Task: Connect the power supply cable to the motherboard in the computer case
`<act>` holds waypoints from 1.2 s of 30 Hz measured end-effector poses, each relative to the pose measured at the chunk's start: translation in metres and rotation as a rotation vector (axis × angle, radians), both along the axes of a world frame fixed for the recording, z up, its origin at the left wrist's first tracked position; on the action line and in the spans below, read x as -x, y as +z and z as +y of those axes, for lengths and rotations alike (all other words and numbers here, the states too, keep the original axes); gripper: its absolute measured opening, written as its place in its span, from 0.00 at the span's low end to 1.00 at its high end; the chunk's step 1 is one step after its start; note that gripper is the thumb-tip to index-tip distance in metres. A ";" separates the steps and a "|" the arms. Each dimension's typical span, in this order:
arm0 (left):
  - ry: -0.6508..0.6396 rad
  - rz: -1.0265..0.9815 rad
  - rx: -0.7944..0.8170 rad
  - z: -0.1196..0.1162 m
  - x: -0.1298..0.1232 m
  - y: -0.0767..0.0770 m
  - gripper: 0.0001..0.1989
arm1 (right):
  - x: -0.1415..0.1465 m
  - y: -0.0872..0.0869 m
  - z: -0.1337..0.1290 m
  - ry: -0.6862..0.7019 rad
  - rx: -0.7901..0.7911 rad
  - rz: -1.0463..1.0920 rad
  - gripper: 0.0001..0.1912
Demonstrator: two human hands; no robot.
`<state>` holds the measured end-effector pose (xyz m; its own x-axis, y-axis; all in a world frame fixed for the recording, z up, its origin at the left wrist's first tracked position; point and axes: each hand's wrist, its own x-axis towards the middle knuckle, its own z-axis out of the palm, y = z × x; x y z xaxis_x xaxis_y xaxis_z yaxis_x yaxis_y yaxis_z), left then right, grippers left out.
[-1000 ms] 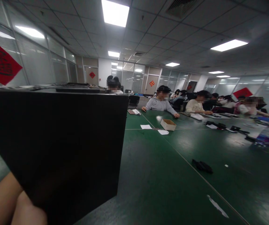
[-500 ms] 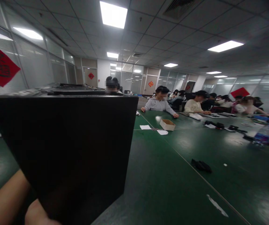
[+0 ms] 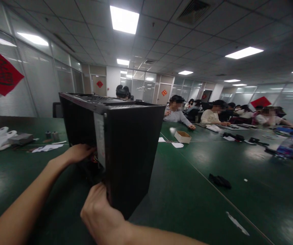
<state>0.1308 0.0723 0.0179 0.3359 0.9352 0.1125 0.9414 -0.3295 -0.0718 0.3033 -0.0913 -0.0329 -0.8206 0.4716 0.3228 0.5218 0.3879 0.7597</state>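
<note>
A black computer case (image 3: 133, 149) stands on the green table, its open side turned toward the left. A pale panel or label (image 3: 100, 136) and a few coloured wires (image 3: 95, 158) show inside it. My left hand (image 3: 81, 153) reaches in at the open side, fingers bent against the inner part of the case; the fingertips are lost in shadow. Around the lower near edge of the case, my right hand (image 3: 99, 207) is closed, its fingertips hidden behind that edge.
White plastic bags (image 3: 1, 137), a grey box (image 3: 21, 138) and papers (image 3: 48, 147) lie to the left. Right of the case are a small open box (image 3: 182, 136), a dark cloth-like item (image 3: 220, 180) and a bottle (image 3: 286, 148). Several people sit across the table.
The case has turned and sits lower and farther right, so its open side now shows. My left hand has come into view at the opening; more of my right hand is visible.
</note>
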 end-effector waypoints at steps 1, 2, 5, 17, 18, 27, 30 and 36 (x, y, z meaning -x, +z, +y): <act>0.003 0.082 0.028 0.002 0.000 -0.002 0.21 | -0.013 0.003 0.003 -0.022 0.004 0.010 0.19; 0.003 0.164 0.050 0.004 -0.001 -0.003 0.23 | -0.025 0.005 0.006 -0.034 0.002 0.025 0.18; -0.006 0.242 0.090 0.007 -0.004 -0.007 0.28 | -0.059 0.002 0.021 -0.035 -0.031 0.075 0.13; -0.080 -0.028 0.367 -0.034 -0.041 0.011 0.29 | -0.181 -0.018 0.110 0.173 -0.059 0.220 0.18; -0.096 -0.015 0.380 -0.040 -0.046 0.014 0.26 | -0.190 -0.018 0.114 0.201 -0.074 0.230 0.19; -0.195 -0.120 0.560 -0.056 -0.050 0.013 0.17 | -0.203 -0.025 0.102 0.135 -0.060 0.360 0.19; -0.213 -0.135 0.544 -0.053 -0.047 0.008 0.15 | -0.200 -0.025 0.102 0.163 -0.054 0.381 0.21; -0.183 -0.136 0.523 -0.053 -0.045 0.007 0.17 | -0.199 -0.024 0.104 0.205 -0.036 0.389 0.23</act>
